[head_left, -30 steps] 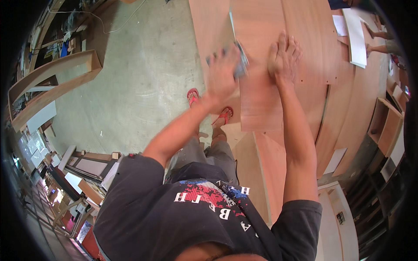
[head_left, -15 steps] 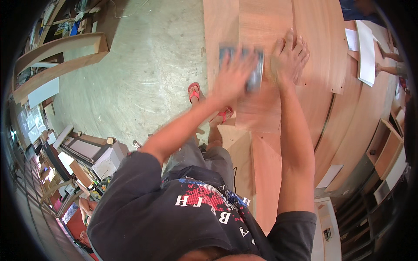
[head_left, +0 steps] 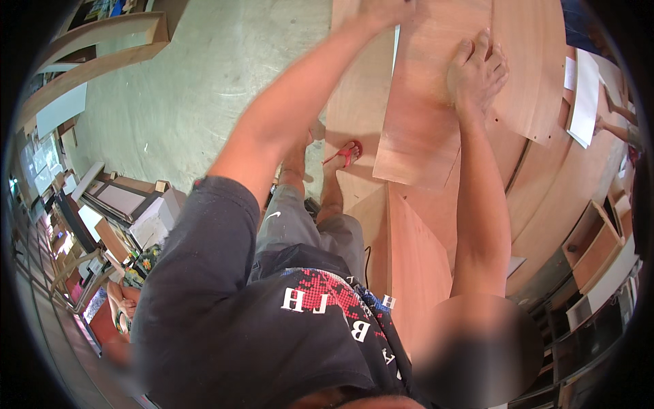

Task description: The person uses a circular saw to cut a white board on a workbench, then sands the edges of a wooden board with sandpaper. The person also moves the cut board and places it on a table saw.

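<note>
At the top edge my left hand is partly cut off by the picture. Only a sliver of the dark sanding pad shows beside its fingers. It is over the far end of a thin reddish-brown wood panel. My right hand rests open on the wood to the right, fingers stretched away from me. The panel's near end has a reddish patch, and its left edge is slightly raised off a paler board beneath.
Wider wooden sheets extend to the right, with white panels beyond. Another person's arm shows at the far right. Wooden frames stand at the left on the concrete floor. A sandaled foot is beside the boards.
My left hand has slid the sanding pad away from me, up to the top edge. My right hand stays flat on the wood. The view has shifted slightly.
</note>
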Tool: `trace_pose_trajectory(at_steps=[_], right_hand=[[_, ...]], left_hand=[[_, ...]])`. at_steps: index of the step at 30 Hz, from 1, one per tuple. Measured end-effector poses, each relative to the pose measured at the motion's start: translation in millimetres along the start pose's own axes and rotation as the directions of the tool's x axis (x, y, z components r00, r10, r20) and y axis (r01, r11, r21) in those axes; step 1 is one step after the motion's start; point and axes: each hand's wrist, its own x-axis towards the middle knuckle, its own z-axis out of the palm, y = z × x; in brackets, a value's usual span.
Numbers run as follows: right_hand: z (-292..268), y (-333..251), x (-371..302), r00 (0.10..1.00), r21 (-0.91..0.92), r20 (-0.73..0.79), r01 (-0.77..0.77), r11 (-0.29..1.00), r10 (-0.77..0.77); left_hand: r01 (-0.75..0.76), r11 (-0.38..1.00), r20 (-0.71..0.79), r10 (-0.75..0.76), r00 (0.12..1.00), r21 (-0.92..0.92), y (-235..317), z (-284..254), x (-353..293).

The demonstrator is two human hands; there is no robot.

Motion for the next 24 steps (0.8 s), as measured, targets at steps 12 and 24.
trace_pose_trajectory(at_steps=[12, 24], right_hand=[[-1, 17, 0, 0.999, -0.018, 0.039, -0.03, 0.999, 0.031], [-23, -3, 2, 0.988, -0.127, 0.079, -0.118, 0.985, 0.129]], left_hand=[[-0.093, 0.983, 0.665, -0.038, 0.745, 0.16, 177, -95, -280], [0.16, 0.978, 0.528, -0.206, 0.824, 0.132, 196, -77, -326]])
